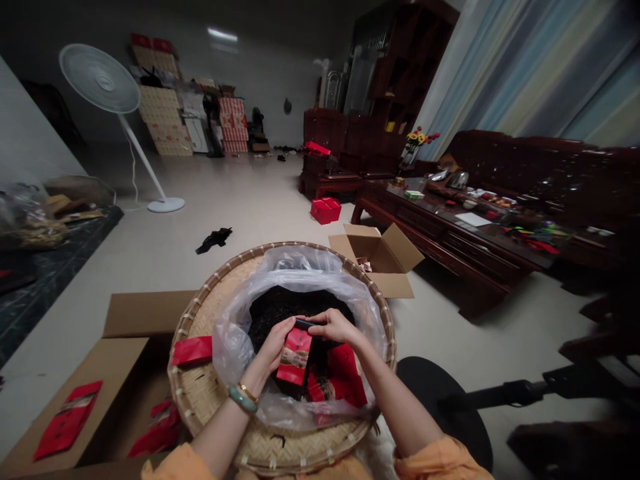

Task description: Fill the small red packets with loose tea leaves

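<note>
My left hand (274,348) is closed around the side of a red printed packet (294,357), which stands upright above a plastic-lined basket. A dark bar-like strip (304,325) lies across the packet's top edge, and the fingers of my right hand (334,327) pinch its right end. Behind and below both hands, dark loose dried material (280,303) fills the clear plastic bag (233,327). More red packets (347,377) rest in the bag under my right forearm. The bag sits in a round woven bamboo basket (200,393).
A red packet (193,351) lies on the basket's left rim. The open carton (120,363) at left holds red packets, with one on its flap. Another open carton (385,257) stands beyond the basket, near a wooden table (440,233). A round black base (440,407) is at right.
</note>
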`<state>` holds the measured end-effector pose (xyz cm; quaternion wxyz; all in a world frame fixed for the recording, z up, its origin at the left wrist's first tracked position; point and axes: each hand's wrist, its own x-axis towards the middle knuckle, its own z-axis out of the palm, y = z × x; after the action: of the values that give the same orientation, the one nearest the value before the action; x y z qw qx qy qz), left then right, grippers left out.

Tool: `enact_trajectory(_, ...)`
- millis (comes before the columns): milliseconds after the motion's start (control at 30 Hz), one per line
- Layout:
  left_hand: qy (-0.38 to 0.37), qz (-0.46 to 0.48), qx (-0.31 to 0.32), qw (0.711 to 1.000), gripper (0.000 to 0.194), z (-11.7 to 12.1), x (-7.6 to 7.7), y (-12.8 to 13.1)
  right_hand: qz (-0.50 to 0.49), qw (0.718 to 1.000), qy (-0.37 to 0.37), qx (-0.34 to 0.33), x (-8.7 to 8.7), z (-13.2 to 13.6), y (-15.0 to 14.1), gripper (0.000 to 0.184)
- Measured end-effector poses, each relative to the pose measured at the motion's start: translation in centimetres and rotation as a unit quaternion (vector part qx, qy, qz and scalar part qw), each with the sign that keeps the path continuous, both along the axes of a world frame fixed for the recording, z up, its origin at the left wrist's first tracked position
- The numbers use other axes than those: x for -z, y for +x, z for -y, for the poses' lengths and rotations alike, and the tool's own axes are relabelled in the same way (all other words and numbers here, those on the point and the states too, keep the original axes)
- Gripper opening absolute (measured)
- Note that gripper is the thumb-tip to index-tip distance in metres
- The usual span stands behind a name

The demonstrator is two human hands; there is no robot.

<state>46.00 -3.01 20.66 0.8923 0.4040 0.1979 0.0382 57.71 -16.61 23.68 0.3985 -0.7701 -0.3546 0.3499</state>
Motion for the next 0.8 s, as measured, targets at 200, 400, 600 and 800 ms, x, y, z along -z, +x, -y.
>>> enact_trajectory(200, 0.001, 0.003, 0.001, 1.0, 0.028, 0.0, 0.0, -0.1, -0.002, 1.0, -0.003, 0.0, 0.2, 0.0, 0.1, 0.037)
enact_trajectory(400, 0.007, -0.015, 0.001, 1.0, 0.032, 0.0, 0.2, 0.0, -0.012, 1.0, 0.002, -0.001, 0.6, 0.0, 0.0, 0.038)
enact_trajectory(600, 0.021, -0.019, 0.016, 0.999, 0.039, -0.2, 0.9, 0.0, -0.004, 1.0, -0.001, 0.008, 1.1, 0.1, 0.0, 0.035)
enact_trajectory(800, 0.066, 0.007, 0.084, 0.994, 0.036, -0.5, 1.6, 0.0, -0.047, 0.997, 0.041, 0.048, 1.4, 0.5, 0.3, 0.039)
